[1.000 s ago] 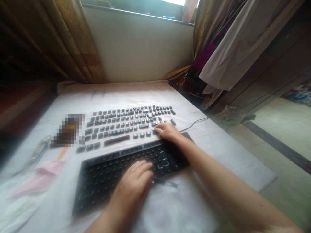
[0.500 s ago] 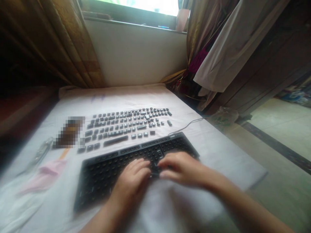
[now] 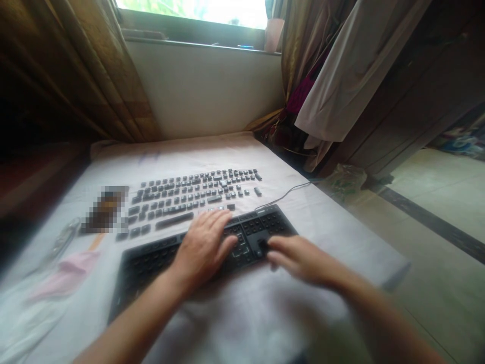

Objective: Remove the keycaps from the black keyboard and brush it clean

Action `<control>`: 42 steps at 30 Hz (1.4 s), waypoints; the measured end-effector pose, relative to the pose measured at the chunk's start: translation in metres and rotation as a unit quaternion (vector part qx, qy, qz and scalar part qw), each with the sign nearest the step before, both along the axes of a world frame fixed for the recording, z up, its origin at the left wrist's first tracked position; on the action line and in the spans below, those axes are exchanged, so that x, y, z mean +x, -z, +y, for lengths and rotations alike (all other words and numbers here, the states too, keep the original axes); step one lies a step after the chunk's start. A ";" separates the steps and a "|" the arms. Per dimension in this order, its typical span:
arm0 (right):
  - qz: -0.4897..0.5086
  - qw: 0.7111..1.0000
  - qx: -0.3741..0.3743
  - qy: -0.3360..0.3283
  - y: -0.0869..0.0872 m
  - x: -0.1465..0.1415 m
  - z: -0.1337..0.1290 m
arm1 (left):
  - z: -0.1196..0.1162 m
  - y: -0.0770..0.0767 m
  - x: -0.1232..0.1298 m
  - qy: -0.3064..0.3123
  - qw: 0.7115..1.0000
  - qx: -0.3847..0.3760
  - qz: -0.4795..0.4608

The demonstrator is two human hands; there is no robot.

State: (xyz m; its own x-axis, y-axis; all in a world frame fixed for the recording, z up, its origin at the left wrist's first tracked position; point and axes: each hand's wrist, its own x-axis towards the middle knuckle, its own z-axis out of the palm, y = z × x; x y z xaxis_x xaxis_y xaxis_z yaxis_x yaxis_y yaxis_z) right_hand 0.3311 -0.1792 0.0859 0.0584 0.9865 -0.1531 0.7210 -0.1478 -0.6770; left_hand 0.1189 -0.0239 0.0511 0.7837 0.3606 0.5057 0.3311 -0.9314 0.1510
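Observation:
A black keyboard (image 3: 282, 222) lies on the white cloth, its keycaps off and bare key seats showing across the visible part. My left hand (image 3: 202, 242) is over its middle, fingers stretched to the back edge and thumb spread away, with nothing seen in it. The fingertips reach close to a few loose keycaps. My right hand (image 3: 291, 255) is at the front right, by the arrow-key area, its fingers curled. Whatever is between those fingertips is too small and blurred to make out. Behind the keyboard, loose black keycaps (image 3: 184, 190) lie in keyboard-like rows, with the long space bar (image 3: 174, 220) in front.
A cable (image 3: 284, 194) runs from the keyboard over the right table edge. To the left lie a pixelated dark object (image 3: 106, 210), a pink cloth (image 3: 70, 273) and clear plastic (image 3: 30, 323). Curtains (image 3: 109, 86) hang beside the window, and a pink cup (image 3: 273, 35) stands on the sill.
My left hand has moved up and away from the keyboard's front edge toward its back, thumb spreading. My right hand has shifted slightly right, so the hands are farther apart. The view has shifted a little.

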 end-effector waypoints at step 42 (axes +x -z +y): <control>0.247 0.952 0.096 0.153 0.041 0.014 -0.002 | -0.030 0.044 -0.035 -0.021 0.993 0.011 0.114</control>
